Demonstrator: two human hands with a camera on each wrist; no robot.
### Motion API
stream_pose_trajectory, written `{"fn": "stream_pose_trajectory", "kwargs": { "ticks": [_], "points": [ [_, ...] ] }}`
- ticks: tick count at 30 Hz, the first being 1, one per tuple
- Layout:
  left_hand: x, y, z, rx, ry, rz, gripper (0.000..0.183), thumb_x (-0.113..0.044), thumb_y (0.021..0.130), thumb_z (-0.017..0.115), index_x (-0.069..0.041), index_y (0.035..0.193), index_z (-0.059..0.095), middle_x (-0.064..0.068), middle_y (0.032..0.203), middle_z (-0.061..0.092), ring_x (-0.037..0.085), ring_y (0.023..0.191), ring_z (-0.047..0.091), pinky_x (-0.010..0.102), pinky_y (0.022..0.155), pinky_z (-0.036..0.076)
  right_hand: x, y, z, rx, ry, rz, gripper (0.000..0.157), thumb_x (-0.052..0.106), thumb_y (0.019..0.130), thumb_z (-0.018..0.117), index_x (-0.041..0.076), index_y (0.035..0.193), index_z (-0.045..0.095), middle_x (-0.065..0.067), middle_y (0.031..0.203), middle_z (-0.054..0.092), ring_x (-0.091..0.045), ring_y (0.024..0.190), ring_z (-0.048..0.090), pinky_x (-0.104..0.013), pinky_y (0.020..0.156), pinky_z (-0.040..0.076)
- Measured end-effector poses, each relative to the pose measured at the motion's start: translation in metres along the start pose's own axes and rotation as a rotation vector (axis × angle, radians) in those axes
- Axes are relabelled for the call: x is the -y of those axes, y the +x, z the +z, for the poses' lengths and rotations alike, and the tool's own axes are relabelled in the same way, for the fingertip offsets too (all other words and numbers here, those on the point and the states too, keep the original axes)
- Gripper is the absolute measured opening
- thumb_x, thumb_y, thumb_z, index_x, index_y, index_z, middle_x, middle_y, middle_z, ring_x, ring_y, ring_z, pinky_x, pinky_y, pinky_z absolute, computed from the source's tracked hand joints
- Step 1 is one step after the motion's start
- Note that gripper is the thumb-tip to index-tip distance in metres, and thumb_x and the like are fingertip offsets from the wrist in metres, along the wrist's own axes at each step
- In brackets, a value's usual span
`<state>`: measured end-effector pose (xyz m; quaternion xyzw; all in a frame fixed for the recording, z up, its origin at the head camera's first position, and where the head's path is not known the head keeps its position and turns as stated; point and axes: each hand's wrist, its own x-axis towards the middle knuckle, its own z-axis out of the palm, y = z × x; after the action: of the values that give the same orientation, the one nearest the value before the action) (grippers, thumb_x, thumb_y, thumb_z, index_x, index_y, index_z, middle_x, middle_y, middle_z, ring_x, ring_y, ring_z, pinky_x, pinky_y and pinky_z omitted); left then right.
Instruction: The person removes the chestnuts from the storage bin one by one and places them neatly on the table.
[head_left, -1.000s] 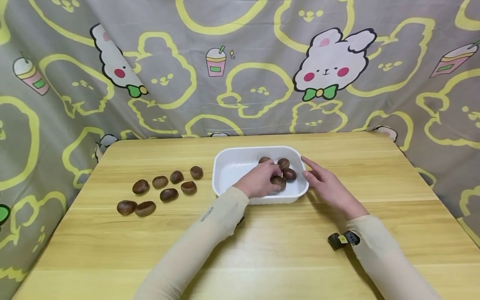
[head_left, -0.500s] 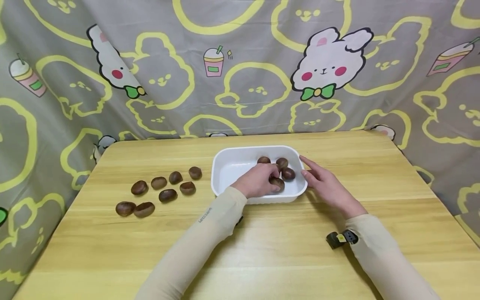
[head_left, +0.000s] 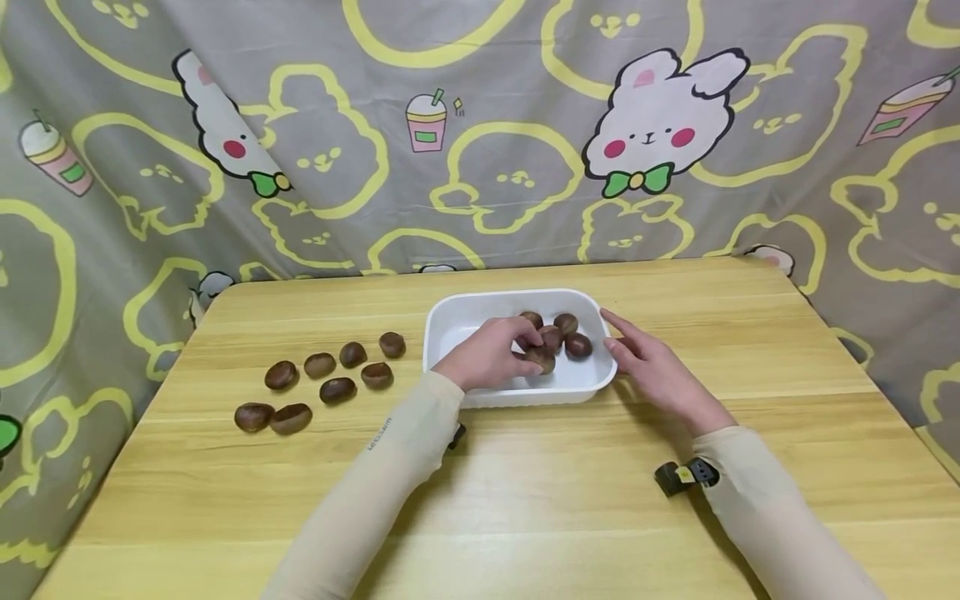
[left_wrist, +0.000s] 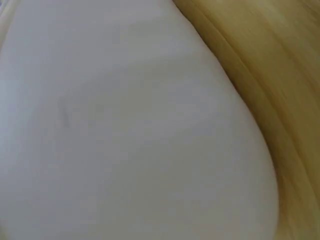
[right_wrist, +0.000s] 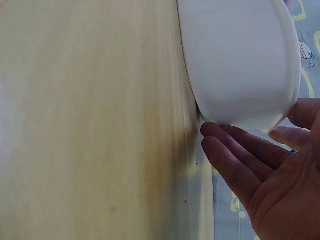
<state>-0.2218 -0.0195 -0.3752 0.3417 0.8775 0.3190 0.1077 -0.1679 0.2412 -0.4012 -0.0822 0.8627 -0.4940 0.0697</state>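
Observation:
A white rectangular tray (head_left: 450, 400) on the wooden table has several brown chestnuts (head_left: 578, 346) in its right half. My left hand (head_left: 487, 354) reaches in over the tray's front rim, thumb and fingers around a chestnut (head_left: 542, 361). Its fingertips are also right at another chestnut (head_left: 552, 337). At the tray's right end, my right hand (head_left: 652, 375) rests its fingertips against the outer wall. In the right wrist view that hand's fingers (right_wrist: 235, 160) are extended along the white wall. The left wrist view shows mostly the pale tray wall up close, with the hand hidden.
Left of the tray, several chestnuts (head_left: 337, 389) lie loosely grouped on the wooden table (head_left: 562, 508). A cartoon-printed grey curtain (head_left: 510, 83) hangs behind the table's back edge. A small dark wrist camera (head_left: 678, 477) sits under the right sleeve.
My left hand has drawn back to the left inside the tray, and the front chestnut at its thumb has shifted left with it. The right hand stays at the tray's end.

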Motion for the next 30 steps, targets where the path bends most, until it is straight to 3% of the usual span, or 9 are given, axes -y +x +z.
{"fn": "stream_pose_trajectory", "kwargs": {
  "ticks": [5,11,18,24,30],
  "points": [
    [0.006,-0.006,-0.006,-0.038,-0.024,0.003,0.029,-0.012,0.083,0.08,-0.005,0.107,0.067,0.001,0.099,0.066,0.015,0.097,0.06,0.029,0.089,0.048,0.0,-0.002,-0.003,-0.002,-0.041,0.006,0.055,0.032,0.107,0.04,0.019,0.158,0.022,-0.027,0.138,0.05,-0.036,0.118,0.056,-0.055,0.105,0.036],
    [0.016,-0.017,-0.01,-0.083,-0.073,0.029,0.026,-0.011,0.083,0.08,-0.005,0.105,0.068,0.0,0.098,0.067,0.014,0.095,0.062,0.038,0.09,0.05,-0.001,-0.001,-0.001,0.0,-0.013,-0.006,0.054,0.029,0.107,0.041,0.017,0.157,0.023,-0.03,0.133,0.053,-0.036,0.113,0.06,-0.049,0.098,0.045],
    [0.02,-0.038,-0.02,-0.161,-0.132,0.013,0.022,-0.011,0.084,0.08,-0.007,0.103,0.07,-0.002,0.097,0.067,0.012,0.096,0.062,0.023,0.083,0.052,-0.001,0.0,0.001,-0.002,-0.01,-0.02,0.054,0.028,0.107,0.042,0.017,0.157,0.024,-0.03,0.131,0.055,-0.036,0.112,0.06,-0.048,0.096,0.047],
    [0.023,-0.052,-0.035,-0.199,-0.197,0.014,0.022,-0.009,0.084,0.079,-0.005,0.104,0.069,0.0,0.099,0.066,0.015,0.098,0.061,0.024,0.083,0.053,0.0,0.0,0.0,-0.009,-0.033,-0.01,0.054,0.031,0.107,0.041,0.019,0.157,0.024,-0.029,0.129,0.056,-0.034,0.106,0.064,-0.051,0.095,0.047],
    [0.029,-0.069,-0.047,-0.232,-0.236,-0.033,0.023,-0.009,0.084,0.079,-0.007,0.105,0.069,0.0,0.1,0.065,0.015,0.098,0.061,0.025,0.082,0.054,0.0,0.001,0.001,-0.009,-0.03,-0.01,0.054,0.03,0.107,0.041,0.018,0.157,0.024,-0.03,0.13,0.055,-0.034,0.106,0.064,-0.049,0.094,0.049]
  ]
}}
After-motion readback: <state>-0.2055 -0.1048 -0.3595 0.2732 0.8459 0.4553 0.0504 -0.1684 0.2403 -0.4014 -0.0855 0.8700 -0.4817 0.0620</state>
